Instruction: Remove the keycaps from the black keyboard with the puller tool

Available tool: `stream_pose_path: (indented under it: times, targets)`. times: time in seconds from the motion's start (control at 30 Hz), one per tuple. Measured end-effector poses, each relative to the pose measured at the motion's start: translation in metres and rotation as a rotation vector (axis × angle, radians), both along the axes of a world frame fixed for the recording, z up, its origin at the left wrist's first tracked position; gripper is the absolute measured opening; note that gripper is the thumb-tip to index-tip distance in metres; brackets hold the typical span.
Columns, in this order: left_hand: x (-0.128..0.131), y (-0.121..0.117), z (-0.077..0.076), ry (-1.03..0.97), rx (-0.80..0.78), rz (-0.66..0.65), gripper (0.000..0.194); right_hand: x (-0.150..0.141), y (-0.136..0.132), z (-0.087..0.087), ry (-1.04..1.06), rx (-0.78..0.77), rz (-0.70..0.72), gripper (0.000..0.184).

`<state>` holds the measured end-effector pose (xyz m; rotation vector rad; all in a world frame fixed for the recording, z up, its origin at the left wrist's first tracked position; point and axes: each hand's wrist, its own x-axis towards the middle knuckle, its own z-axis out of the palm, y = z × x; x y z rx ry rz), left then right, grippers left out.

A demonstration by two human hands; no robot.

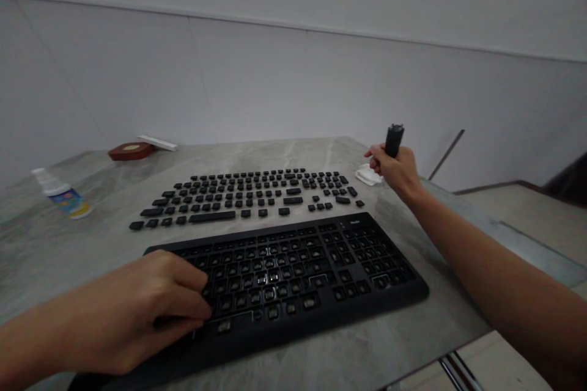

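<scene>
A black keyboard frame [321, 269] with its keycaps taken off lies on the grey table [284, 153] in front of me. My left hand [151, 308] rests on its left end, fingers curled and pressing down on it. Behind it, the removed black keycaps [243, 195] are laid out in rows in keyboard order. My right hand [397, 168] is raised at the far right of the table, closed around a black cylindrical tool [393, 139] that points upward. A white cloth [369, 175] lies just beside that hand.
A small spray bottle [64, 198] lies at the table's left. A round red-brown object [131, 150] and a white strip [158, 142] sit at the back left. The table's right edge runs close to my right forearm, with floor beyond. A white wall stands behind.
</scene>
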<state>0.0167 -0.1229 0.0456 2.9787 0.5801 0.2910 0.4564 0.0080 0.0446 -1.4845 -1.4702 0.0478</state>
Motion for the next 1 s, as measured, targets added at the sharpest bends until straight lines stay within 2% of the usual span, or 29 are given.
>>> stream_pose_path:
  times: [0.07,0.13,0.2,0.27,0.37,0.43,0.5,0.6,0.77,0.9,1.0]
  targets:
    - [0.003,-0.001,0.006,0.098,-0.138,-0.011,0.033,-0.013,-0.010,0.000,0.067,0.046,0.084,0.039]
    - [0.006,-0.001,0.013,0.136,-0.210,0.000,0.029,-0.031,-0.025,0.002,0.101,0.074,0.182,0.048]
    - [0.007,-0.002,0.017,0.154,-0.236,-0.002,0.025,-0.051,-0.044,0.004,0.132,0.014,0.305,0.058]
    - [0.007,-0.002,0.018,0.177,-0.248,-0.004,0.023,-0.071,-0.064,0.006,0.133,-0.086,0.491,0.060]
    - [0.006,-0.004,0.018,0.205,-0.252,0.009,0.022,-0.098,-0.093,0.006,-0.075,-0.220,0.812,0.037]
    - [0.005,-0.005,0.018,0.225,-0.249,0.016,0.022,-0.112,-0.106,0.004,-0.250,-0.180,0.938,0.020]
    - [0.006,-0.006,0.018,0.238,-0.246,0.021,0.022,-0.121,-0.114,0.002,-0.320,-0.134,1.035,0.015]
    - [0.006,-0.008,0.019,0.235,-0.257,0.027,0.022,-0.126,-0.115,-0.002,-0.314,-0.097,1.123,0.017]
    - [0.006,-0.008,0.020,0.252,-0.268,0.036,0.021,-0.122,-0.109,-0.005,-0.365,-0.069,1.108,0.009]
    - [0.004,-0.007,0.019,0.225,-0.276,0.051,0.022,-0.119,-0.108,-0.011,-0.385,-0.135,1.108,0.004]
    - [0.004,-0.006,0.020,0.231,-0.279,0.045,0.022,-0.119,-0.107,-0.014,-0.389,-0.153,1.145,0.011]
